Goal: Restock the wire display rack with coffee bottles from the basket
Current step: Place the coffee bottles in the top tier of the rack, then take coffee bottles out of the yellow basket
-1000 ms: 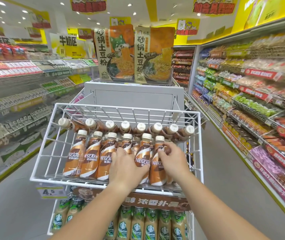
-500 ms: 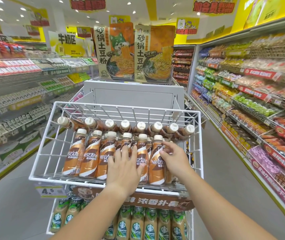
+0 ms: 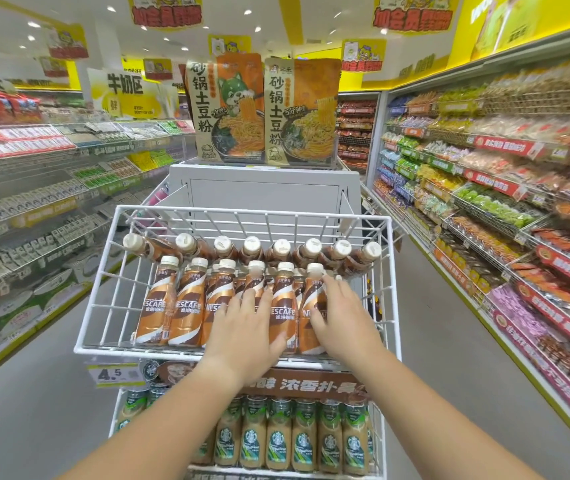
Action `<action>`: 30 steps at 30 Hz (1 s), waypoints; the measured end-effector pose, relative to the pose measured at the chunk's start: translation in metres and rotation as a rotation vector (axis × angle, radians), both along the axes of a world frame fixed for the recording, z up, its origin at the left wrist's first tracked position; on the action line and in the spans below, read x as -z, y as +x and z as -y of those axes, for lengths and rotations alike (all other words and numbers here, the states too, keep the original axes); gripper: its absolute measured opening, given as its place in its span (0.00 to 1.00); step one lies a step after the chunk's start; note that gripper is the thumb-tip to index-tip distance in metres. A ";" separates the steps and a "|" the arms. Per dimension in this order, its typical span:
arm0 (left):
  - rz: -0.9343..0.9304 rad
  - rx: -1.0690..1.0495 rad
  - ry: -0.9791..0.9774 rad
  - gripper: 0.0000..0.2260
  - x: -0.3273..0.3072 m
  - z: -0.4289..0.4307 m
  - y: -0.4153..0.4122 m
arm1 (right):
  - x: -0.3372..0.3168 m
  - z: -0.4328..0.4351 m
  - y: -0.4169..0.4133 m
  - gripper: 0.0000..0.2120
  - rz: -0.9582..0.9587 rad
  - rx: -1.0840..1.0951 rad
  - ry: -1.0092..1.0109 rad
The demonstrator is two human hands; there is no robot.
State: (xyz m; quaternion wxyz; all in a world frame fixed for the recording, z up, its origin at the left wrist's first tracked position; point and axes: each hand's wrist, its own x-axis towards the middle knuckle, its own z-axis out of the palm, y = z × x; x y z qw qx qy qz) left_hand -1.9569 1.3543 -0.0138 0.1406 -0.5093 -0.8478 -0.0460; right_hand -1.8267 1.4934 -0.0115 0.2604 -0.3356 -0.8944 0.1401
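Straightening step, by the look of it: front row of coffee bottles (image 3: 186, 306) already stood up in the top tier of the wire display rack (image 3: 103, 299), being squared off rather than loaded. Left hand (image 3: 245, 337) laid flat, fingers spread, palm against the bottle faces near the middle of the row, gripping nothing. Right hand (image 3: 342, 317) just beside it, fingers resting over the shoulder and label of the rightmost standing bottle (image 3: 311, 296) (whether actually closed around it cannot be told; more a press than a grasp). Beyond both hands, a back row of bottles (image 3: 252, 245) lying on their sides, caps toward the camera. Left of the left hand, two or three upright bottles untouched. Below the wrists, a lower tier of green-labelled bottles (image 3: 304, 441) and a price tag (image 3: 112, 374). No basket in view. Next move probably calls for letting go and turning to the basket for more stock, since bare wire remains on the left.
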 end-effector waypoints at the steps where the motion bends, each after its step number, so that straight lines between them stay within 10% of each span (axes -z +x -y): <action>1: -0.010 0.017 -0.006 0.35 -0.003 0.006 -0.001 | -0.001 0.005 0.003 0.31 0.045 0.005 0.069; 10: -0.070 0.208 -0.086 0.37 -0.007 0.085 -0.027 | 0.007 0.076 0.034 0.39 0.436 0.065 0.320; 30: 0.102 0.077 -0.253 0.32 0.134 0.216 0.057 | 0.156 0.207 0.111 0.34 0.545 -0.043 0.145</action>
